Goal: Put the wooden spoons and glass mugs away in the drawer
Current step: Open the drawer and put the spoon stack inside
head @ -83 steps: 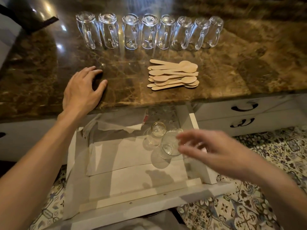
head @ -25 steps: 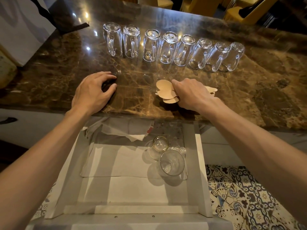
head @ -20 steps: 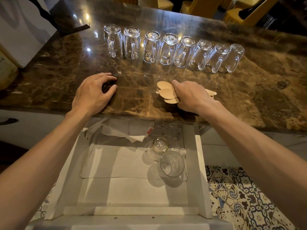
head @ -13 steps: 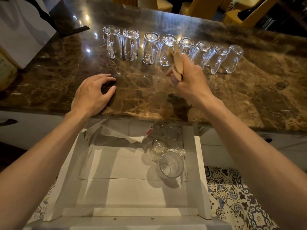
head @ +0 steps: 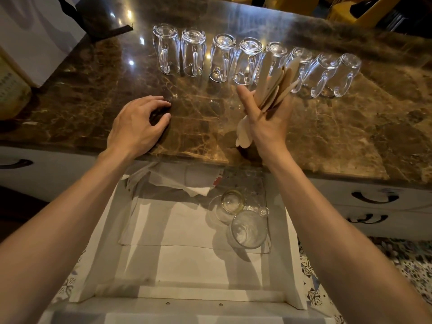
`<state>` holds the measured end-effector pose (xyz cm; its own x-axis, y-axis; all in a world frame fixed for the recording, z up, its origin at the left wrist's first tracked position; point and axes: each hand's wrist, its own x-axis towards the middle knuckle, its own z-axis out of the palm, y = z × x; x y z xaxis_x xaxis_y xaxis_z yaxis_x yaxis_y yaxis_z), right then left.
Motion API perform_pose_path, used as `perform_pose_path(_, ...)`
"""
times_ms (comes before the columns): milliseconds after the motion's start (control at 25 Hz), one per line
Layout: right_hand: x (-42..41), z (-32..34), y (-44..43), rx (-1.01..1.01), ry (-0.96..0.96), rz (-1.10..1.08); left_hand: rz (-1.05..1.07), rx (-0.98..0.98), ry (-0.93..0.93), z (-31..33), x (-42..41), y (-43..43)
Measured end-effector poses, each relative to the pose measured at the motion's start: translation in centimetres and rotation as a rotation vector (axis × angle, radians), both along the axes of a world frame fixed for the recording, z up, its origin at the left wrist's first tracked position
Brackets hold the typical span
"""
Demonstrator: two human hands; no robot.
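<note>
My right hand (head: 266, 122) grips a bundle of wooden spoons (head: 277, 81) above the marble counter, handles fanned upward and bowls poking out below the palm. Several glass mugs (head: 224, 59) stand upside down in a row along the back of the counter. My left hand (head: 138, 123) rests on the counter with curled fingers, holding nothing. Below, the white drawer (head: 280, 253) is pulled open, lined with paper, and holds two glass mugs (head: 247, 229) at its right side.
The brown marble counter (head: 350, 127) spans the view. Closed white drawers with dark handles (head: 374, 197) sit to the right. A white bag (head: 35, 36) stands at the far left. Patterned floor tiles (head: 409, 265) show below.
My right hand gathered the spoons off the counter, lifted them and turned them upright, then drew back toward the counter's front edge. The left hand stayed put.
</note>
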<state>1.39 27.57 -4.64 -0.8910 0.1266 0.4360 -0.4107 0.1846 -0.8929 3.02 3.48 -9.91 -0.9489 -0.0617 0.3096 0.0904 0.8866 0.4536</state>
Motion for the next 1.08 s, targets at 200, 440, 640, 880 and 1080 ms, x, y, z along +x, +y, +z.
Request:
perform_pose_path(200,-0.3,-0.9,-0.5,0.11,0.063,-0.001,-0.002,-0.002,-0.006,-0.1,0.0,-0.1)
perform_pose_path(440,0.1,-2.0,-0.5,0.034,-0.11,-0.02,0.0,-0.001,-0.003,0.1,0.0,0.0)
perform_pose_path(640,-1.0,-0.8,-0.4,-0.03,-0.008,0.054,0.002,0.004,-0.006,0.3,0.1,0.2)
perform_pose_path(880,-0.4,-2.7,-0.4,0.054,-0.036,-0.007,-0.001,0.005,-0.006,0.4,0.1,0.2)
perform_pose_path(1080,-0.2,-3.0,-0.5,0.119,-0.026,0.009,-0.001,0.006,-0.004,0.4,0.2,0.2)
